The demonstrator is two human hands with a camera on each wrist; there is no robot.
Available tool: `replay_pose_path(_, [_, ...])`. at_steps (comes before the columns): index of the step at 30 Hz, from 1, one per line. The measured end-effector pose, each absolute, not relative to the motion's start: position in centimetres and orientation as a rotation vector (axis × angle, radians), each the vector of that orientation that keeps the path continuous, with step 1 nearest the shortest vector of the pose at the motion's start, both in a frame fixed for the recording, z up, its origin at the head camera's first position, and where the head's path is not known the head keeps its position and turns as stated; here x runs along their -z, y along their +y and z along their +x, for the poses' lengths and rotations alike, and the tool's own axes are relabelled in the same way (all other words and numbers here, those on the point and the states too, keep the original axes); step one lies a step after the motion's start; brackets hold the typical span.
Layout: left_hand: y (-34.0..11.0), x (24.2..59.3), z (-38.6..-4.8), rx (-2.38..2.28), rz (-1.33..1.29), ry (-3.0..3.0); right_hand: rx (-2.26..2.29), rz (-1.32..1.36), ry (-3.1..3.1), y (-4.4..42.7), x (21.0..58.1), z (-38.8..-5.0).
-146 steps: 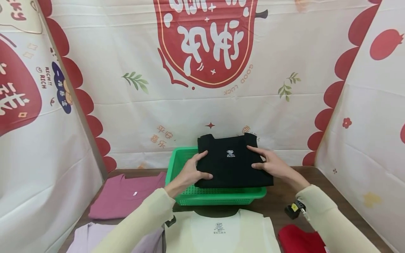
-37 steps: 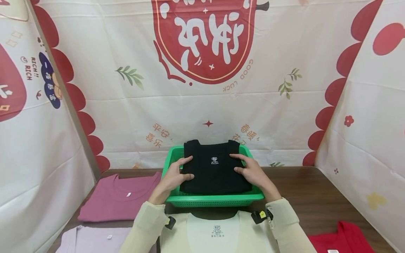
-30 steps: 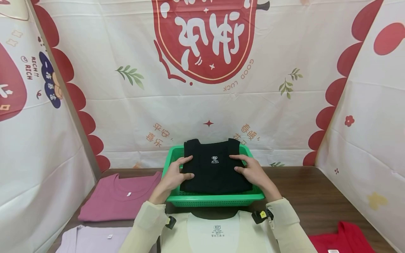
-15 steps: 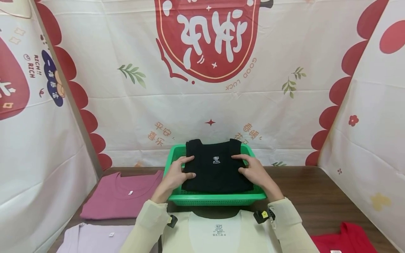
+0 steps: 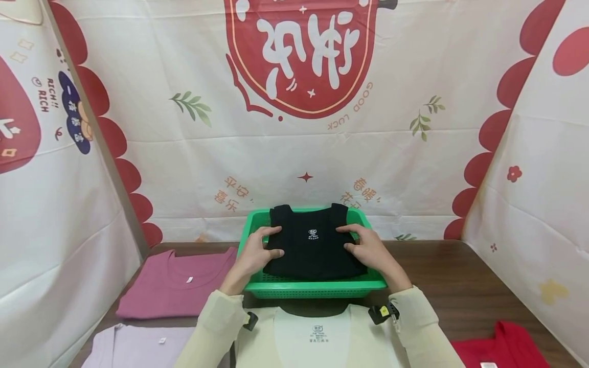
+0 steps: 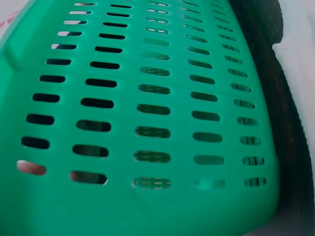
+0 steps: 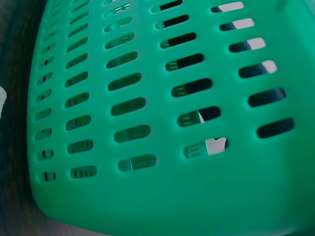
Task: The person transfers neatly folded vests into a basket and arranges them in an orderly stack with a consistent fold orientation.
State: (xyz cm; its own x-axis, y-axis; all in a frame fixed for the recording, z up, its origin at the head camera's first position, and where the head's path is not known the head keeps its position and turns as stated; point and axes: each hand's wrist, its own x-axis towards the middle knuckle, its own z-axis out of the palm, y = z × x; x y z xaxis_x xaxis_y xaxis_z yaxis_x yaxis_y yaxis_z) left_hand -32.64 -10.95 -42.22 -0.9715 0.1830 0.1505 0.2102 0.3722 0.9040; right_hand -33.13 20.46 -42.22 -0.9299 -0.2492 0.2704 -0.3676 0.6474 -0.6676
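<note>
Pinching the folded black shirt (image 5: 315, 258) by its sides within the green basket (image 5: 315, 287) at lower centre, the left hand (image 5: 251, 256) and right hand (image 5: 371, 253) might drag its folds askew if either released unevenly.

On the tabletop (image 5: 451, 276), in front of the hanging backdrop (image 5: 294, 148), stands the basket (image 5: 315, 292) — a folded shirt (image 5: 315, 258) in it, between left hand (image 5: 255, 250) and right hand (image 5: 370, 249) — with a centre shirt (image 5: 317, 352) before it, a back-left shirt (image 5: 161, 291) and, nearer, a front-left shirt (image 5: 142, 347) at left, and a front-right shirt (image 5: 501, 350) at right.
</note>
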Motion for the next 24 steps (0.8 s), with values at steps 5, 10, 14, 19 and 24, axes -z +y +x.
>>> replay_pose_path(5, [-10.89, 42.18, -32.64, 1.617, -0.362, -2.62, -1.124, 0.517, -2.712, 20.4, 42.04, -33.03])
replay_pose_path(10, [-10.8, 42.32, -32.3, 1.542, -0.354, -2.715, -1.107, 0.522, -2.722, 20.26, 42.08, -32.99])
replay_pose_path(14, [-10.8, 42.46, -32.26, 1.555, -0.382, -2.743, -1.076, 0.52, -2.736, 20.17, 42.16, -32.99])
replay_pose_path(19, [-10.85, 42.48, -32.33, 1.577, -0.393, -2.745, -1.049, 0.529, -2.744, 20.07, 42.02, -32.87])
replay_pose_path(24, [-10.89, 42.59, -32.54, 1.559, -0.42, -2.747, -1.027, 0.539, -2.754, 20.05, 41.92, -32.82])
